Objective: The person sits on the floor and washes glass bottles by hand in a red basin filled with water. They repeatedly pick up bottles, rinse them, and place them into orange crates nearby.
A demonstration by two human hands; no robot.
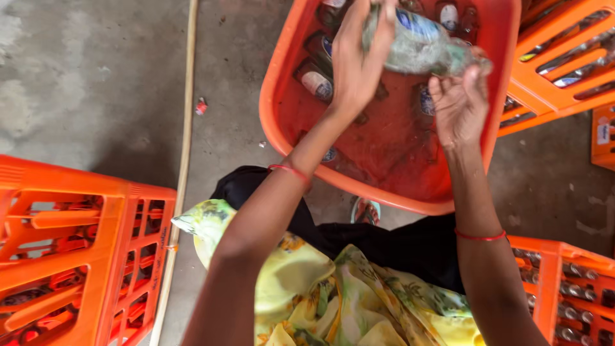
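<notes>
Both my hands are over an orange plastic tub (282, 122) of water with several glass bottles lying in it. My left hand (359, 54) is wrapped round the body of a clear glass bottle (423, 48) with a blue and white label, held sideways above the water. My right hand (458, 106) is at the bottle's neck end, palm up, fingers curled against it. Other labelled bottles (315, 80) lie submerged along the tub's left side. A red thread sits on each wrist.
An orange crate (77, 250) stands at the lower left and another orange crate (564, 64) at the upper right. A crate of capped bottles (567, 295) is at the lower right. A pale pole (186, 141) lies on the concrete floor.
</notes>
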